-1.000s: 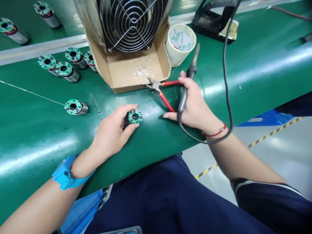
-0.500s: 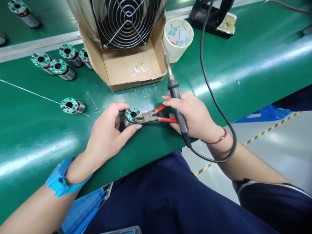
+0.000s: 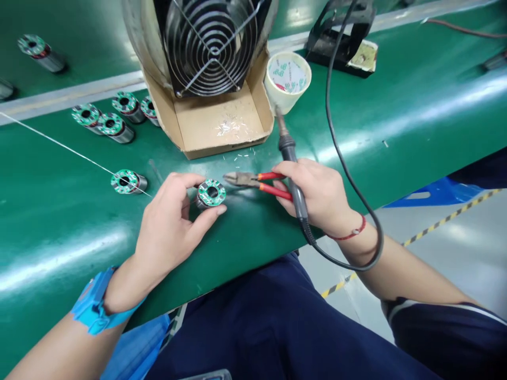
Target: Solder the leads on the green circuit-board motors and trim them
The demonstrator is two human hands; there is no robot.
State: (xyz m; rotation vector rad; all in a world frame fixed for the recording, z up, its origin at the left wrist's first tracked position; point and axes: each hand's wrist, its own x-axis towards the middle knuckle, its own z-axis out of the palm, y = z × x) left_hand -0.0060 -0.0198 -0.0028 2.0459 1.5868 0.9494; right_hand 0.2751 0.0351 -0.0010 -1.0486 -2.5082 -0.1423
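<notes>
Near frame centre, a green-topped silver metal cylinder point(image 3: 207, 196) is pinched by the left hand point(image 3: 168, 224). Red-handled metal cutters point(image 3: 246, 180) and a grey soldering iron point(image 3: 290, 154) are clasped by the right hand point(image 3: 319, 192).

Green-topped cylinder point(image 3: 206, 197), tilted; pliers point(image 3: 249, 180) just beside

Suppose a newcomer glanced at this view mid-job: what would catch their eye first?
Probably the black fan with its wire grille, at top centre in an open cardboard box. Then, below it, the right hand holding both red-handled cutters and a soldering iron. The left hand, facing it, grips a green-topped metal cylinder.
</notes>
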